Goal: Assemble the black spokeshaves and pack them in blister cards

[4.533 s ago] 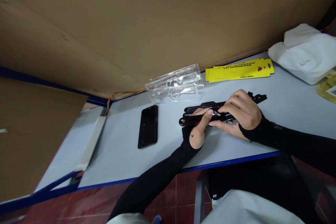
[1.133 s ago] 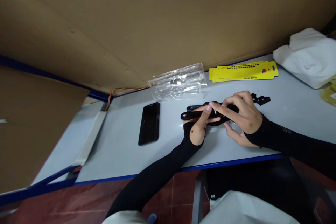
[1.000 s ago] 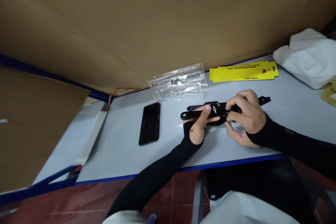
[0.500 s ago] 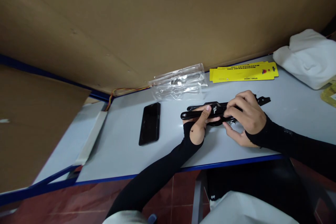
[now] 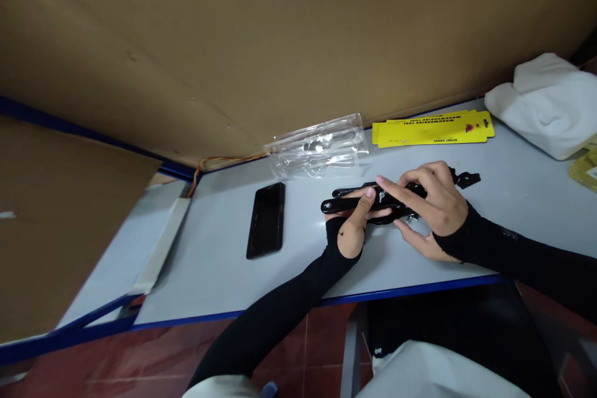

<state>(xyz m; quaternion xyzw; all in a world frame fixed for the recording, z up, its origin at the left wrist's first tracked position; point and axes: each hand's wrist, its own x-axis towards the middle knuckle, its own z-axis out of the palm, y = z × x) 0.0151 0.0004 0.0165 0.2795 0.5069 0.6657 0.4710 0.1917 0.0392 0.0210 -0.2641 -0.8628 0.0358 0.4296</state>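
Observation:
A black spokeshave (image 5: 342, 204) lies across my left hand (image 5: 352, 233), which is closed round it with the thumb on top, beside a silver screw (image 5: 382, 196). My right hand (image 5: 436, 202) is over the right part of the tool, fingers apart. Its index finger stretches left to the middle, close to the screw, while the thumb is lower down, apart from the fingers. More black spokeshaves (image 5: 467, 180) lie under and behind my hands. How many there are, and what my right fingertips touch, is partly hidden.
Clear plastic packages (image 5: 319, 146) and yellow printed cards (image 5: 433, 129) lie along the back of the table (image 5: 209, 261). A black phone (image 5: 265, 221) is at the left. White cloth (image 5: 545, 102) and a yellow roll (image 5: 585, 169) sit at the right. A cardboard wall (image 5: 298, 37) rises behind.
My right index finger has straightened and reached left, towards the silver screw on the spokeshave. My left hand keeps its hold in the same place.

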